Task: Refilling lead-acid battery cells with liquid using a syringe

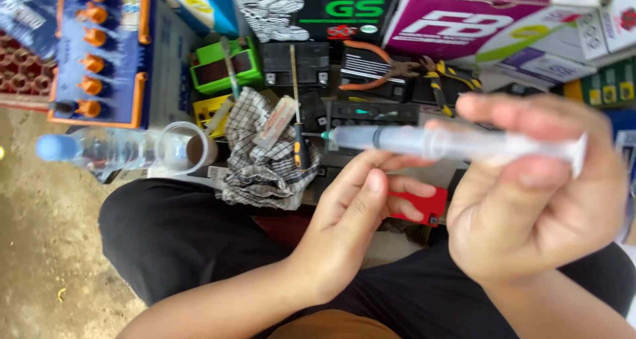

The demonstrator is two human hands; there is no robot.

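Head view: syringe (424, 142) lies horizontal across the frame, long axis left-right, needle end pointing left, plunger end at the right. Right hand (530, 200) is closed around the plunger end, fingers over the barrel, thumb under it. Left hand (361, 213) sits just below the barrel's left half, fingers curled up, fingertips (391, 160) touching the underside; loose support, not a full grip. A red object (424, 203) is held under the left fingers. Right hand is nearer the plunger, left nearer the needle. Beyond the needle: checked cloth (262, 160), screwdriver (296, 114), clear bottle (112, 148), pliers (377, 67).
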